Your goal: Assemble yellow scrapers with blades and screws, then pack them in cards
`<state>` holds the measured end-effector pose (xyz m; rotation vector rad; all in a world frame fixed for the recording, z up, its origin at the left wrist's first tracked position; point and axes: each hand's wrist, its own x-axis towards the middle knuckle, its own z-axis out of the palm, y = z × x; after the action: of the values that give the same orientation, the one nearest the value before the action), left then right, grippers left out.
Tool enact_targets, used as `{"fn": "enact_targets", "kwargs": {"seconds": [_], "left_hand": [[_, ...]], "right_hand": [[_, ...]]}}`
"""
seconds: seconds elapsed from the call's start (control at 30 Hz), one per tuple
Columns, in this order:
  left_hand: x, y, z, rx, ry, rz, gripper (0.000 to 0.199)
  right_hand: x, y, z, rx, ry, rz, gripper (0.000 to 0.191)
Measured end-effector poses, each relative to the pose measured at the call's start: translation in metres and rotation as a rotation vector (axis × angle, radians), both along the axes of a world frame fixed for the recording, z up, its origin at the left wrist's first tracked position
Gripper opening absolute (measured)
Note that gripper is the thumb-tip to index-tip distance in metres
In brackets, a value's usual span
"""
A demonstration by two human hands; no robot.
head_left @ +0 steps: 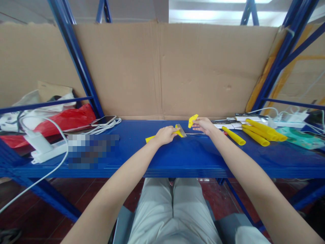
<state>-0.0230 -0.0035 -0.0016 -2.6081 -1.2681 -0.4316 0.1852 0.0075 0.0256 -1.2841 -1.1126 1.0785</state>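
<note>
My left hand [164, 136] is closed around a yellow-handled scraper [180, 131]. Its wide head with a clear or metallic edge points right, and the handle end sticks out to the left of my fist. In my right hand [203, 125], a small flat yellow plate [192, 120] with angled corners is pinched at the fingertips, raised a little above the table and apart from the scraper. Between and behind the hands a thin metal rod [196, 134] lies on the blue tabletop [182, 156]; its right part is hidden by my right forearm.
Several yellow tube-shaped handles [264, 130] lie at the right, with one yellow handle [234, 136] apart from them. Behind are white strips, cables and a green packet [301, 138]. On the left are a power strip [50, 150], a phone [105, 120] and a red bag [66, 120]. Cardboard [122, 71] walls the back.
</note>
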Motion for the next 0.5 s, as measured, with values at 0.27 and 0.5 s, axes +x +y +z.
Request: {"fn": "enact_targets", "kwargs": {"seconds": [0.27,0.5], "left_hand": [[0.001,0.005,-0.005,-0.001,-0.04,-0.001,0.059],[0.002,0.003,-0.003,-0.009,-0.04,0.009,0.065]], "right_hand": [[-0.008,-0.007,0.002,-0.021,-0.05,0.168,0.018],[-0.021,-0.006,-0.006,-0.01,-0.166,0.228,0.035]]}}
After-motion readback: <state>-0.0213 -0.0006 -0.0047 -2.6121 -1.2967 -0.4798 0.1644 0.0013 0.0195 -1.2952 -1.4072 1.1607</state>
